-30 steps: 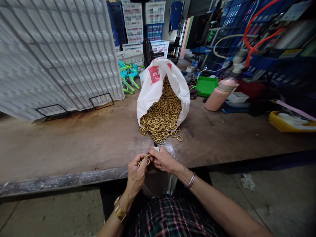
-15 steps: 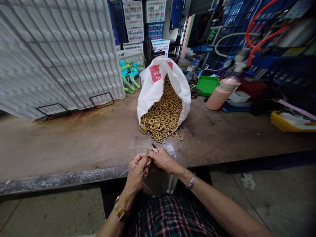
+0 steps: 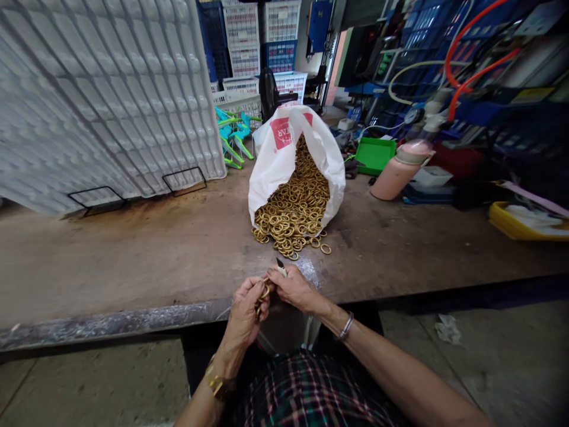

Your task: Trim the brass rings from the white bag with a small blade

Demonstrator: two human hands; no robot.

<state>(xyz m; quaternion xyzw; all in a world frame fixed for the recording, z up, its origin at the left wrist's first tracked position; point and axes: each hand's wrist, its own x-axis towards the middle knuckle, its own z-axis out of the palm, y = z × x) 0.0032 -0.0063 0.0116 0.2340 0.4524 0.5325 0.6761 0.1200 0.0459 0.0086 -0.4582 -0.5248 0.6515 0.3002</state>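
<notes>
My left hand [image 3: 247,303] is closed around several brass-coloured rings [image 3: 265,292], held just over the table's front edge. My right hand [image 3: 294,289] is closed on a small knife [image 3: 281,268], its dark blade pointing up and away from me. The right fingertips meet the rings at the left thumb. Straight ahead, a white bag [image 3: 274,163] with red print lies with its mouth towards me. A heap of the same rings [image 3: 296,207] spills from it onto the table. What lies inside both palms is hidden.
White ribbed trays [image 3: 111,101] stand in black wire holders on the left of the brown table [image 3: 186,255]. On the right are a pink bottle [image 3: 398,169], a green tray [image 3: 376,154] and a yellow tray [image 3: 511,222]. Stacked crates [image 3: 242,38] stand behind.
Both hands stay nearly in place. The rings in my left hand have turned slightly between the fingers, and the knife has shifted a little.
</notes>
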